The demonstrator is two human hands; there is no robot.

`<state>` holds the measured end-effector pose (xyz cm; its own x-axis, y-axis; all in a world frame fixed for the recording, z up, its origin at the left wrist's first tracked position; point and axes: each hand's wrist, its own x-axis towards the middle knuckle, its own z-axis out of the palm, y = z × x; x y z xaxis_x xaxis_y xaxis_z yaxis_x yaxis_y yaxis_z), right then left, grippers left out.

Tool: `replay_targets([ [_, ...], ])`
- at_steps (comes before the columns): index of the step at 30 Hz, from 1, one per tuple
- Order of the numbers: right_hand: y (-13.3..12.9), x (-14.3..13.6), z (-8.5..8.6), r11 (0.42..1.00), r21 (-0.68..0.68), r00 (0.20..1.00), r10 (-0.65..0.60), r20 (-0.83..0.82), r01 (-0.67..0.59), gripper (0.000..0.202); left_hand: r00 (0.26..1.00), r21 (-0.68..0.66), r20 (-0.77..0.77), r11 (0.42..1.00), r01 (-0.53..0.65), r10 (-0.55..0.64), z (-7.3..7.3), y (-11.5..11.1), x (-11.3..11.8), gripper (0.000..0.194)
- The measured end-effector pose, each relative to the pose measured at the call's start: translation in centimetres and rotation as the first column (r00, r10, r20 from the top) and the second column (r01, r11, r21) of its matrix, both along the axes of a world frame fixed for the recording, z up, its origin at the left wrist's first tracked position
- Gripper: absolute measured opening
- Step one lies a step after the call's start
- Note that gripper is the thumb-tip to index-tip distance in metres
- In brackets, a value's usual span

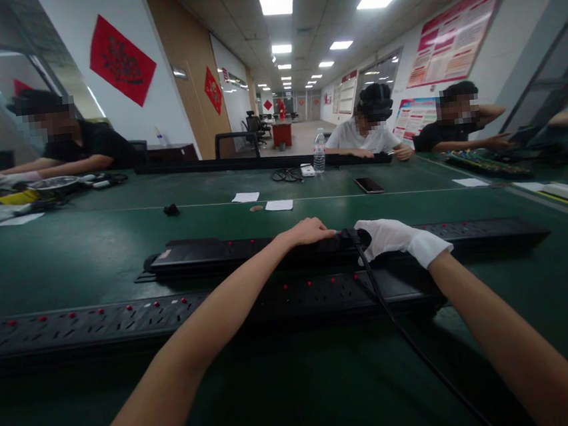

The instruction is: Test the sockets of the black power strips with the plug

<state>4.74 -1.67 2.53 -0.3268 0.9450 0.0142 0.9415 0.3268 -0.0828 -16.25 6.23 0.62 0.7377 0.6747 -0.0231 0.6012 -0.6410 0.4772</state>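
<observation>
Two long black power strips with red buttons lie across the green table, the farther strip (197, 253) behind the nearer strip (88, 320). My gloved right hand (384, 237) is closed round a black plug (350, 236) at the farther strip's top, and a black cable (400, 329) runs from it toward me. Just left of the plug, my bare left hand (310, 231) rests at the same strip with a finger stretched toward a button; its other fingers are curled. Whether the plug sits fully in a socket cannot be seen.
Beyond the strips on the green table (90, 238) are a small black object (171, 210), white papers (278, 205), a phone (368, 185) and a water bottle (319, 151). Several people sit around the far side, one in a white shirt (351, 136).
</observation>
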Motion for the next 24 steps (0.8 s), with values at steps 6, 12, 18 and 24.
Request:
replay_targets([
  [6, -0.1, -2.2, 1.4, 0.989, 0.122, 0.996, 0.077, 0.047, -0.082, 0.055, 0.999, -0.029, -0.023, 0.999, -0.023, 0.022, -0.4, 1.0, -0.5, 0.051],
  [12, -0.7, -3.5, 0.4, 0.955, 0.278, 0.983, 0.055, 0.174, -0.103, 0.047, 0.999, -0.081, -0.035, 0.997, 0.005, -0.008, -0.5, 1.1, -0.9, 0.054],
  [18, -0.9, -3.3, -0.6, 0.954, 0.298, 0.984, -0.025, 0.179, -0.030, 0.041, 0.998, -0.079, -0.061, 0.997, 0.000, -0.004, -0.6, 0.7, -0.6, 0.061],
  [24, -0.6, -3.3, -1.1, 0.946, 0.324, 0.983, -0.041, 0.176, -0.019, 0.037, 0.997, -0.082, -0.073, 0.997, 0.008, -0.014, -0.6, 0.7, -0.7, 0.059],
])
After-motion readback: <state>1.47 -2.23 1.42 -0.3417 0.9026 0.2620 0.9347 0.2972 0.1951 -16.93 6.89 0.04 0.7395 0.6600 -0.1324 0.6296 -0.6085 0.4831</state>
